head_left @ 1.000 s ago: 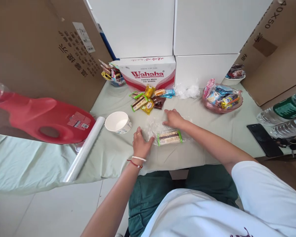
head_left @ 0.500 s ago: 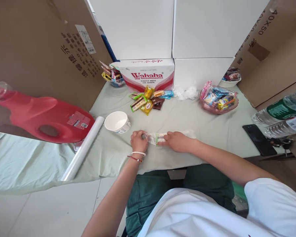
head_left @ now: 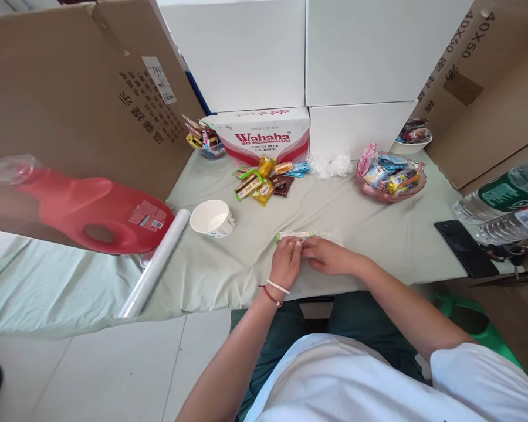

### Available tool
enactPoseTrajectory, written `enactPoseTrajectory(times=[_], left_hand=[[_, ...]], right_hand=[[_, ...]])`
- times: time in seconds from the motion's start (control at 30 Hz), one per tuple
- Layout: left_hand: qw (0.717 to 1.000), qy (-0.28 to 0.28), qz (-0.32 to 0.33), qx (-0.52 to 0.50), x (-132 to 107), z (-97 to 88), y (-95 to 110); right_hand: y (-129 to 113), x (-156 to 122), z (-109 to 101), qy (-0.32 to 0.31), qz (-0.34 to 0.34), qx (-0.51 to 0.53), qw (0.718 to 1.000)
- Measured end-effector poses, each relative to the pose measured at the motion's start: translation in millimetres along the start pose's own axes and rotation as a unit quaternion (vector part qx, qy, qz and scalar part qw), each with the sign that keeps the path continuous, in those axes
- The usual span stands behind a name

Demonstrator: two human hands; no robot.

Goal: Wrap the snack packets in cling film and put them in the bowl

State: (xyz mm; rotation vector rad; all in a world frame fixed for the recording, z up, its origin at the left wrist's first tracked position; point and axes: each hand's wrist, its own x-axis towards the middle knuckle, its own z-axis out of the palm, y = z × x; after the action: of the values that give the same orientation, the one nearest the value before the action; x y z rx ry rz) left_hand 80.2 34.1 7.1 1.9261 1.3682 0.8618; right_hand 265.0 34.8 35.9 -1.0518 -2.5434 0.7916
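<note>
A wrapped snack bar [head_left: 295, 234] with green ends lies on the cloth, in or under clear plastic [head_left: 333, 237] that trails off to the right. My left hand [head_left: 286, 258] is closed on the near side of the bar, its fingers covering part of it. My right hand [head_left: 330, 257] is right beside it, fingers bent and pressed onto the plastic at the bar's right part. The fingertips of both hands meet and partly hide each other. Up and to the left stands a white paper cup [head_left: 212, 219]; its visible inside holds nothing.
Several wrapped snacks [head_left: 264, 184] lie before the Wahaba box [head_left: 264, 138]. Crumpled clear plastic [head_left: 331, 166] sits beside a pink bowl [head_left: 391, 190] of snacks. At left are a film roll [head_left: 158, 261] and red jug [head_left: 101, 214]; at right, a phone [head_left: 465, 247] and bottles [head_left: 506, 196].
My left hand has moved right from the plastic's left end to the bar, close to my right hand. The bar has shifted slightly away from me. The view has tilted a little.
</note>
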Motion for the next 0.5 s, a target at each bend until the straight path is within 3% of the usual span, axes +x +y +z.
enactPoseTrajectory(times=[0.07, 0.13, 0.2, 0.27, 0.37, 0.5], left_hand=[[0.994, -0.012, 0.043, 0.096, -11.5, 8.7, 4.1], [0.976, -0.025, 0.068, 0.204, -23.0, 15.6, 5.7], [0.960, -0.032, 0.068, 0.269, -31.0, 20.5, 6.1], [0.951, -0.039, 0.065, 0.301, -34.4, 22.7, 6.3], [0.942, -0.047, 0.070, 0.324, -34.5, 22.5, 6.6], [0.934, -0.037, 0.080, 0.347, -34.1, 24.1, 5.2]], right_hand=[[11.9, -14.4, -3.1, 0.083, 0.081, 0.024, 0.993], [22.8, -25.4, -1.9, 0.171, 0.215, -0.030, 0.961], [30.6, -32.2, 1.0, 0.189, 0.315, -0.090, 0.926], [33.7, -35.1, 0.1, 0.156, 0.344, -0.106, 0.920], [28.2, -28.8, -16.0, 0.132, 0.334, -0.063, 0.931], [4.0, 9.9, -43.7, 0.098, 0.336, -0.054, 0.935]])
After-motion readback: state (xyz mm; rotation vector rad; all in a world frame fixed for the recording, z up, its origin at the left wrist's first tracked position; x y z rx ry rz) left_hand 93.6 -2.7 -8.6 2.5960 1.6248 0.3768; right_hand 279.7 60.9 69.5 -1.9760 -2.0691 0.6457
